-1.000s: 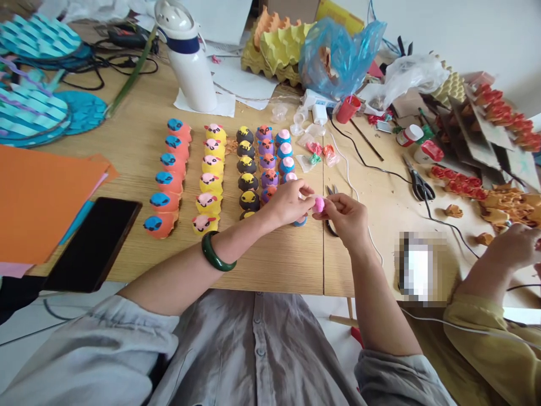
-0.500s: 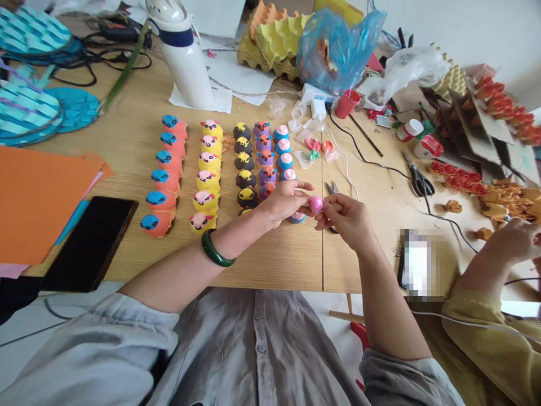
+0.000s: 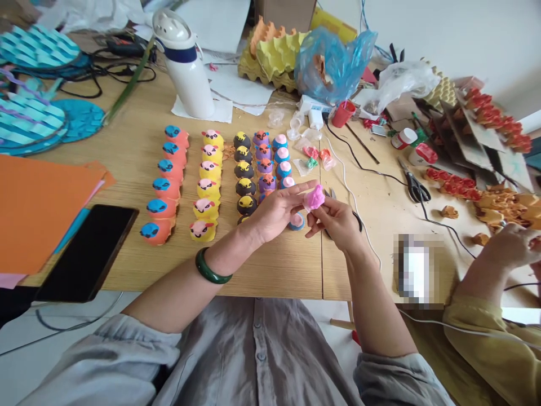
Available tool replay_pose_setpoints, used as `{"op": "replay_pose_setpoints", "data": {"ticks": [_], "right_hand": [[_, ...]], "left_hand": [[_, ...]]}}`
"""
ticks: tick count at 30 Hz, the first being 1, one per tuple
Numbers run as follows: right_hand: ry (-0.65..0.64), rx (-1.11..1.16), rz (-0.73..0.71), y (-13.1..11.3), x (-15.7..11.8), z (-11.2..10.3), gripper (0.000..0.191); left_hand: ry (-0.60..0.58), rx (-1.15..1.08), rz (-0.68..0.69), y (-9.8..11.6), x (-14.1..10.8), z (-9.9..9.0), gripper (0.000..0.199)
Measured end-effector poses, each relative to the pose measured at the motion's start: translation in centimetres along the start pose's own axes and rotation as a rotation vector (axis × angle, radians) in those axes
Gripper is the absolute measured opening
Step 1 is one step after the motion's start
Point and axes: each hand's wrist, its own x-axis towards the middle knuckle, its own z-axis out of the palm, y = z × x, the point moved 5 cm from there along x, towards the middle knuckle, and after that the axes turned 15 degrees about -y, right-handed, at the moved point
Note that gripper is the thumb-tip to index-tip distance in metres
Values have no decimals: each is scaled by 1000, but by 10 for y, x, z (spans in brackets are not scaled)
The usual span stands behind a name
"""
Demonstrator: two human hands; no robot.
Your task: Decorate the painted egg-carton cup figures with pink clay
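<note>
A lump of bright pink modelling clay (image 3: 315, 197), with some clear plastic film at its lower left, is held up between my two hands. My left hand (image 3: 274, 213) pinches its left side, index finger stretched above it. On the other side, the fingertips of my right hand (image 3: 339, 224) grip the lump from below and the right. Under my hands is a row of blue egg-carton cups with pale pink tops (image 3: 296, 221), partly hidden. Left of it stand rows of purple (image 3: 266, 181), black (image 3: 245, 204), yellow (image 3: 206, 208) and orange painted cups (image 3: 158, 208). Scissors (image 3: 331, 194) lie partly hidden behind my right hand.
A white thermos (image 3: 188, 79) stands at the back. Small bags of coloured clay (image 3: 313, 155) lie beyond my hands. A black phone (image 3: 88, 251) and orange paper (image 3: 42, 211) are at left. At right are black-handled scissors (image 3: 417, 187), cables and a co-worker's hand (image 3: 513, 248).
The pink lump shows larger and rougher above my fingers, where before it was a small smooth ball. My right hand has shifted slightly left and down. The view has tilted slightly.
</note>
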Motion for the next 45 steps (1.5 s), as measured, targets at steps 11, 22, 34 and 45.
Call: {"op": "replay_pose_setpoints", "data": {"ticks": [11, 22, 34, 45], "right_hand": [[149, 26, -209, -10, 30, 8, 34], [111, -214, -404, -25, 41, 8, 39], [160, -42, -323, 2, 40, 9, 28], [176, -156, -421, -7, 34, 17, 25]], "left_hand": [[271, 86, 187, 35, -7, -31, 38], [159, 392, 244, 37, -13, -28, 47], [209, 343, 213, 34, -21, -36, 57], [177, 647, 248, 37, -29, -30, 54]]}}
